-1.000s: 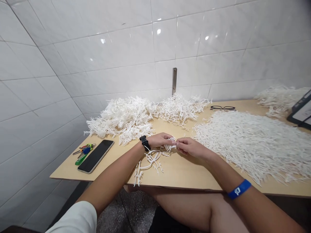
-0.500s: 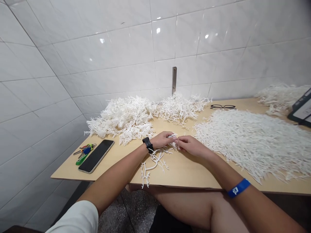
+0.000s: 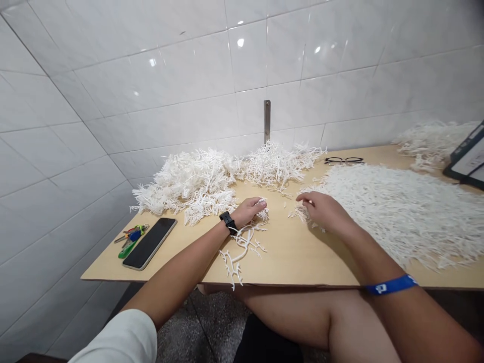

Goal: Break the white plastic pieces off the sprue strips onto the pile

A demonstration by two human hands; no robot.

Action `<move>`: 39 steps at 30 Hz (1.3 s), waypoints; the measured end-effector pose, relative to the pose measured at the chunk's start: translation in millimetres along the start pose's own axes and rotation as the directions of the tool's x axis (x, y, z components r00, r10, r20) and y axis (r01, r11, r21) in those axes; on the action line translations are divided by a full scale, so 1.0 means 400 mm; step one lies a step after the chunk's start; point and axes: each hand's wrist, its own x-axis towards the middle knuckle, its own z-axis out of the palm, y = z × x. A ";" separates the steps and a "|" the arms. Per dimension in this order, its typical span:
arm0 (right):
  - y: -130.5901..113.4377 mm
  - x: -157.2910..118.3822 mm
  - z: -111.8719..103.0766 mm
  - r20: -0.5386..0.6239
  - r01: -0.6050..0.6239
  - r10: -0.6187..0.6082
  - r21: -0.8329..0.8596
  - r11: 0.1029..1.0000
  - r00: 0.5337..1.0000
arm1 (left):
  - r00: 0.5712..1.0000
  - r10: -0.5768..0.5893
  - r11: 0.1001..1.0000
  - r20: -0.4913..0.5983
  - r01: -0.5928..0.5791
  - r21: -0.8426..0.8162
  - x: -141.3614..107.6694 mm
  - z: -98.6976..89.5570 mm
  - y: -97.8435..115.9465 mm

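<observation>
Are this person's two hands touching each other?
No: the left hand and the right hand are apart, with bare tabletop showing between them.

The desk (image 3: pixel 291 262) has a light wood-coloured surface. Left end: a phone (image 3: pixel 150 244), face up, beside a bunch of keys (image 3: pixel 133 236). Rear: a large heap of white branched pieces (image 3: pixel 196 174), a smaller heap (image 3: pixel 278 166) adjoining it, and eyeglasses (image 3: pixel 344 160). Right: a broad, flat pile (image 3: pixel 401 212).

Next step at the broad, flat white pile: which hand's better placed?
Probably the right hand: it's at the pile's left edge, while the left hand is farther off, gripping white branched pieces.
</observation>
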 end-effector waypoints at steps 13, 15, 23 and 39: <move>-0.117 -0.012 0.165 0.253 0.002 -0.073 0.271 0.963 0.965 | 0.992 0.130 0.977 -0.003 -0.127 0.168 0.009 0.009 -0.010; -0.117 -0.014 0.153 0.298 0.000 -0.093 0.298 0.955 0.950 | 0.988 0.151 0.970 0.017 -0.151 0.190 0.009 0.006 -0.011; -0.066 -0.004 0.077 0.169 0.024 -0.026 0.013 1.000 0.985 | 0.993 0.047 0.999 -0.104 -0.048 -0.007 0.009 0.003 -0.010; -0.161 -0.008 0.159 0.256 -0.035 -0.024 0.225 0.974 0.966 | 0.998 0.052 0.994 -0.021 -0.054 -0.095 0.013 -0.002 -0.028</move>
